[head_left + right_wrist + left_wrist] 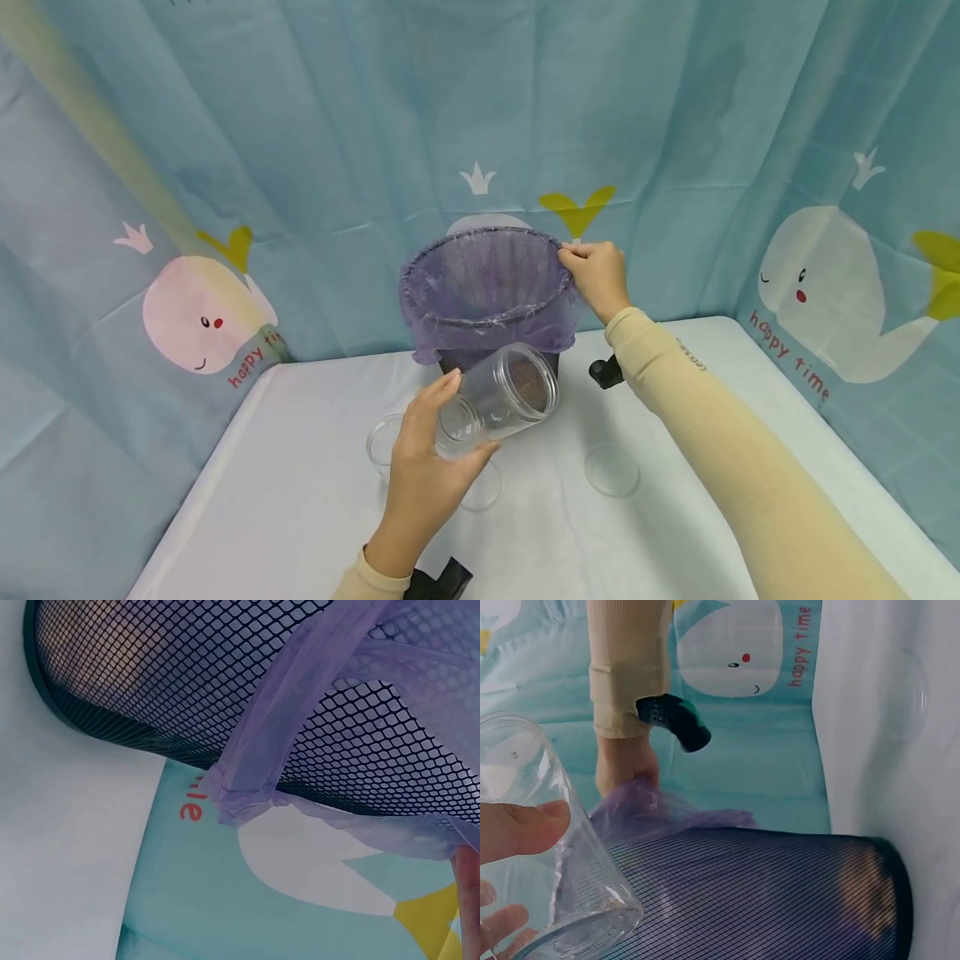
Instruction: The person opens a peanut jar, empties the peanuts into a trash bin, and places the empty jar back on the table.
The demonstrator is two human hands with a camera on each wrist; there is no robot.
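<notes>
My left hand grips a clear plastic jar round its base end, thumb on one side and fingers on the other. The jar is tilted, its open mouth facing right in front of the bin, and it looks empty. Behind it stands a black mesh trash bin lined with a purple trash bag folded over the rim. At the rim's right side my right hand pinches the bag edge; only a fingertip shows in the right wrist view. Something brownish shows through the mesh near the bin's bottom.
A clear round lid lies on the white table to the right. Another clear disc lies below the jar, and a clear round piece is partly behind the left hand. Blue printed curtains close in the back and sides.
</notes>
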